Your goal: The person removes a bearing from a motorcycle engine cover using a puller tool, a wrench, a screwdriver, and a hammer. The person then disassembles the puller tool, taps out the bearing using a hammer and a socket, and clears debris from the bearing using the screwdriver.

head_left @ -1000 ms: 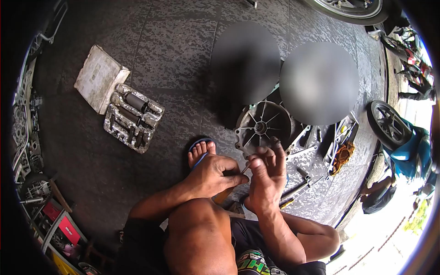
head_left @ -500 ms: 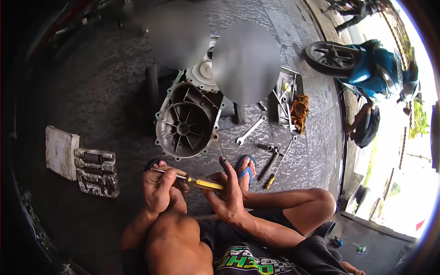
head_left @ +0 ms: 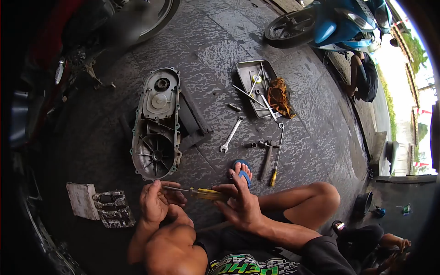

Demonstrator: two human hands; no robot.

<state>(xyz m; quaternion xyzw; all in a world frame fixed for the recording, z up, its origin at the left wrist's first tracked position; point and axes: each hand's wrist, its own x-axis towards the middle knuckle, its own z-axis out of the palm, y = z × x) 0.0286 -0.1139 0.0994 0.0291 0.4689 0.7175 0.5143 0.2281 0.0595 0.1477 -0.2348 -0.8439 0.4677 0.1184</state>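
In front of my knees, a screwdriver (head_left: 205, 194) with a yellow handle lies nearly level between my two hands. My left hand (head_left: 158, 201) is closed at the tip end of its metal shaft, thumb uppermost. The handle's butt sits in the fingers of my right hand (head_left: 243, 204), whose index finger points up and away. Just beyond my left hand, a long metal engine casing (head_left: 158, 123) rests on a dark support (head_left: 195, 117), showing a round ribbed hollow at its near end.
Right of the casing lie a combination wrench (head_left: 232, 134), a socket (head_left: 250, 145), a hammer-like tool (head_left: 267, 160) and another screwdriver (head_left: 277, 158). A metal tray (head_left: 245, 68) holds tools beside a brown rag (head_left: 278, 98). A blue motorcycle (head_left: 330, 23) stands behind; people sit at right.
My view has shifted, so the whole casing and tray now show. Both hands still have the screwdriver, and its shaft now lies more level.
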